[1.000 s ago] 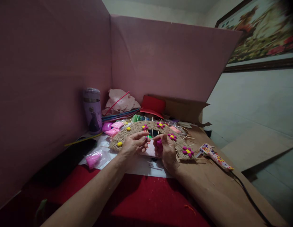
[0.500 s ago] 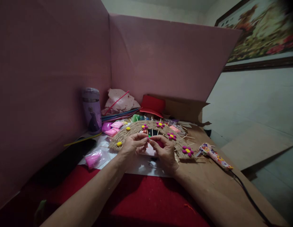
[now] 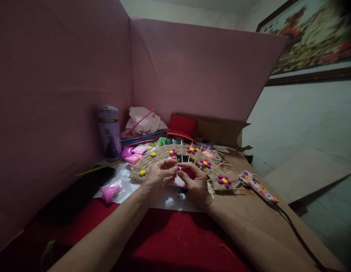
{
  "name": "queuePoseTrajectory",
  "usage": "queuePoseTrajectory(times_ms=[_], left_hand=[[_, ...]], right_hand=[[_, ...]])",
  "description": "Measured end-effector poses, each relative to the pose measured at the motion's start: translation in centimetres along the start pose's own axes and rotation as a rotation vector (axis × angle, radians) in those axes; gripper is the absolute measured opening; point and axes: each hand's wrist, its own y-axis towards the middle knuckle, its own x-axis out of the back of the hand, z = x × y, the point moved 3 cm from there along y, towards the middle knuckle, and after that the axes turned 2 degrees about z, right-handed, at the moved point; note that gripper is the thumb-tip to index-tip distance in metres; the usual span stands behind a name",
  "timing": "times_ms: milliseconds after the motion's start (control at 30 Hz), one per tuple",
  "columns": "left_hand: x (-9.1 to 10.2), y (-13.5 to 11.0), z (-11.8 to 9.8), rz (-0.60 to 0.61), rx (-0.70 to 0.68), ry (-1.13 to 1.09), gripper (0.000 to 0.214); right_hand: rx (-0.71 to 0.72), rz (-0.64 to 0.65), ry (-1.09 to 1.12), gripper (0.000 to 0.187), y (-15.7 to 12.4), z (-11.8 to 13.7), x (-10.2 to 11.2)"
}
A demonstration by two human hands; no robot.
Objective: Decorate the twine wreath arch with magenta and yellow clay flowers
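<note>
My left hand (image 3: 158, 176) and my right hand (image 3: 198, 186) meet fingertip to fingertip in front of a woven arch. Both are closed in a pinch on a tiny piece of magenta clay (image 3: 178, 168), mostly covered by the fingers. A larger magenta lump (image 3: 190, 172) shows behind my right fingers. The woven twine arch (image 3: 164, 152), with sticks poking out of its edges, carries magenta-petalled flowers with yellow centres, such as the clay flower (image 3: 224, 181) at its right end. On its left part sit plain yellow clay dots, one being the lower yellow dot (image 3: 143, 173).
Bagged pink clay (image 3: 111, 192) lies left on white paper (image 3: 164, 203). A purple tumbler (image 3: 110, 136) stands behind it. At right is a flower-patterned glue gun (image 3: 256, 186) with a black cord. A red cap (image 3: 182, 126) lies at the back before pink panels (image 3: 198, 71).
The fingertips have shifted slightly around the magenta clay piece, and less of it shows. The arms and the things on the table stay practically where they were.
</note>
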Motion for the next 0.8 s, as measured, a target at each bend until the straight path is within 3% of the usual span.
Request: queuePoseTrajectory(times_ms=[167, 300, 800], left_hand=[[-0.30, -0.12, -0.01, 0.039, 0.021, 0.008, 0.029], [-0.17, -0.12, 0.25, 0.047, 0.081, 0.080, 0.029], [-0.09, -0.18, 0.31, 0.043, 0.095, 0.130, 0.033]], right_hand=[[-0.028, -0.007, 0.055, 0.012, -0.04, -0.54, -0.16], [0.012, 0.002, 0.021, 0.012, -0.10, -0.48, -0.14], [0.111, -0.033, 0.003, 0.003, 0.20, 0.01, 0.03]])
